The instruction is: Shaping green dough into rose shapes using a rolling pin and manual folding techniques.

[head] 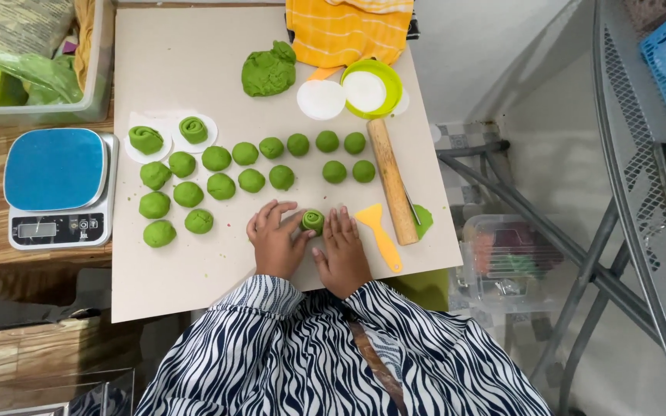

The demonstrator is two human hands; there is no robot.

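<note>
A small spiral roll of green dough (313, 221) stands on the beige board (194, 62), between my two hands. My left hand (274, 240) presses its fingertips against the roll's left side. My right hand (343, 253) touches the right side with fingers stretched forward. Several green dough balls (221, 186) lie in rows beyond my hands. Two more spiral rolls (193, 129) rest on white paper rounds at the board's left. A large lump of green dough (268, 72) sits near the far edge.
A wooden rolling pin (391, 181) and a yellow scraper (380, 233) lie right of my hands. A green-rimmed bowl (371, 88), a white lid (321, 99) and an orange cloth (348, 29) are at the far side. A blue-topped kitchen scale (57, 187) stands left. Metal frame legs (580, 254) are right.
</note>
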